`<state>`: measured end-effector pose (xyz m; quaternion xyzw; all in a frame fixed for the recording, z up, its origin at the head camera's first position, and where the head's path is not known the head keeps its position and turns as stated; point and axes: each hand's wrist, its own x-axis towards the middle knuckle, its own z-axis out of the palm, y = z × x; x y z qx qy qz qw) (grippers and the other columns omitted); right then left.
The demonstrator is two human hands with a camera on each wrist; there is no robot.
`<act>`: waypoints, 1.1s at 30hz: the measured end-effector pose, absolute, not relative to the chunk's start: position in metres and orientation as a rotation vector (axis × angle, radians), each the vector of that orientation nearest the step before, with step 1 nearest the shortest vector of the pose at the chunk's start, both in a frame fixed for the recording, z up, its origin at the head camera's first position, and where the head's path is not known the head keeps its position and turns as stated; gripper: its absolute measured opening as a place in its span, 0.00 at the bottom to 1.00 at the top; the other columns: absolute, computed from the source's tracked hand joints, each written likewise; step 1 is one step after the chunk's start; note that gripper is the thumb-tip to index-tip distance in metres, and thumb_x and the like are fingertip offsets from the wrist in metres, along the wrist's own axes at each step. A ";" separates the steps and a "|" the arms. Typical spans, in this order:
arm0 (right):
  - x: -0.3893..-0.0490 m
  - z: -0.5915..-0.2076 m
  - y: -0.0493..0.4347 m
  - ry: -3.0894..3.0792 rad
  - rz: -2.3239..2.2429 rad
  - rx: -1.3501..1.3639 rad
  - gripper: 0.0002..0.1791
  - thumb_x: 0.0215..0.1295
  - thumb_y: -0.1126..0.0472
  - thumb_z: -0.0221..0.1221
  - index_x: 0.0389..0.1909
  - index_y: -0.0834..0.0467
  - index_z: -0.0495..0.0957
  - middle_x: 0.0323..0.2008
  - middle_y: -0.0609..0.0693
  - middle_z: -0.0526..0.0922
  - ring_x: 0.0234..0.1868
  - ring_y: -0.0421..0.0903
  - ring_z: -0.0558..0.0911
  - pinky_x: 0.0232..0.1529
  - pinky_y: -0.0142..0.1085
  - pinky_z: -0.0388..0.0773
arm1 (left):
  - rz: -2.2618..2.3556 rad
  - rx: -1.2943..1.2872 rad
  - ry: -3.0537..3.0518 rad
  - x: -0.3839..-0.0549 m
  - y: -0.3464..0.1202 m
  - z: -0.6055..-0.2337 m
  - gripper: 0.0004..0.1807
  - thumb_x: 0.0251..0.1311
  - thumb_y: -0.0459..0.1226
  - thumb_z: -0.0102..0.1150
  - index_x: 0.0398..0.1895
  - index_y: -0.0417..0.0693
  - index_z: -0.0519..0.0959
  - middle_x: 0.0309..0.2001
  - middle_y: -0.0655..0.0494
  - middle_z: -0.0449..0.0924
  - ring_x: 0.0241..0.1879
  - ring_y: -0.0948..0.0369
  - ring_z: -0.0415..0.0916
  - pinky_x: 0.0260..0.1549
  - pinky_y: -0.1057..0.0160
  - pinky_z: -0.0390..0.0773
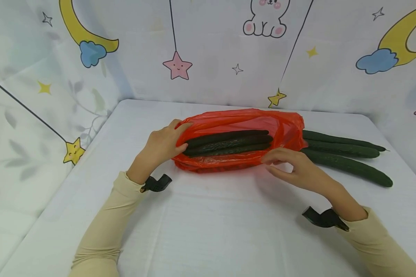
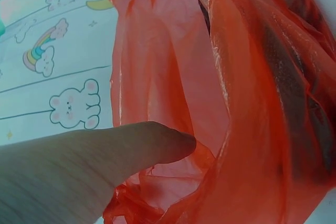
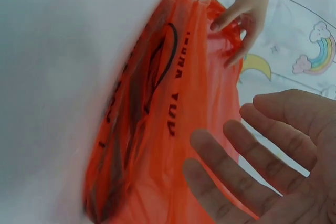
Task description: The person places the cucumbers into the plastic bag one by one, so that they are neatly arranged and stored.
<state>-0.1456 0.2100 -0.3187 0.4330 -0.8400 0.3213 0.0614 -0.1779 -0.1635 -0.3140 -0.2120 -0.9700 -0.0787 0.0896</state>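
A red translucent plastic bag [image 1: 215,163] lies across the far part of the table, its mouth spread open. Inside, dark green cucumbers [image 1: 225,145] show side by side. My left hand [image 1: 159,146] holds the bag's left end, thumb inside the opening in the left wrist view, where red film [image 2: 247,103] fills much of the picture. Close to the bag's front right edge is my right hand [image 1: 294,169]; its fingers [image 3: 236,177] are spread and relaxed in the right wrist view, with nothing gripped. Black lettering shows on the bag's front there.
Three more cucumbers [image 1: 350,165] lie to the right of the bag, their left ends beside or behind it. All rest on a white-covered table [image 1: 215,223]. A patterned cloth [image 1: 215,46] with moons and stars hangs behind and at the left.
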 end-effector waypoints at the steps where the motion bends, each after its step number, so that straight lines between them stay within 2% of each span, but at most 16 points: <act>1: -0.145 -0.319 0.212 -2.544 0.960 1.306 0.21 0.51 0.76 0.67 0.46 0.57 0.81 0.44 0.47 0.83 0.44 0.39 0.80 0.44 0.27 0.78 | -0.233 -0.631 -2.883 -0.178 -0.163 -0.314 0.34 0.60 0.42 0.65 0.69 0.48 0.67 0.59 0.43 0.71 0.27 0.52 0.77 0.17 0.60 0.75; 11: -0.144 -0.323 0.239 -2.598 0.867 1.217 0.24 0.49 0.75 0.69 0.48 0.56 0.82 0.44 0.46 0.85 0.43 0.36 0.80 0.44 0.24 0.77 | -0.251 -0.632 -2.901 -0.177 -0.162 -0.315 0.34 0.60 0.42 0.65 0.69 0.49 0.66 0.60 0.43 0.71 0.29 0.51 0.78 0.18 0.59 0.75; 19: -0.148 -0.329 0.261 -2.635 0.724 1.079 0.21 0.47 0.75 0.70 0.44 0.56 0.83 0.40 0.46 0.85 0.40 0.37 0.80 0.42 0.17 0.73 | -0.251 -0.632 -2.895 -0.177 -0.162 -0.316 0.34 0.60 0.41 0.65 0.69 0.49 0.67 0.60 0.43 0.71 0.26 0.52 0.76 0.16 0.61 0.73; 26: -0.154 -0.330 0.282 -2.671 0.771 0.980 0.19 0.52 0.75 0.67 0.45 0.58 0.82 0.40 0.49 0.85 0.42 0.22 0.77 0.44 0.16 0.72 | -0.245 -0.631 -2.894 -0.177 -0.163 -0.316 0.34 0.60 0.41 0.65 0.69 0.49 0.67 0.60 0.42 0.71 0.27 0.52 0.77 0.16 0.61 0.73; 33: -0.166 -0.340 0.308 -2.662 0.802 0.961 0.18 0.52 0.76 0.66 0.44 0.59 0.82 0.39 0.46 0.83 0.41 0.20 0.77 0.42 0.15 0.72 | -0.234 -0.627 -2.898 -0.178 -0.162 -0.316 0.34 0.60 0.42 0.65 0.69 0.49 0.67 0.60 0.42 0.71 0.28 0.51 0.78 0.17 0.60 0.74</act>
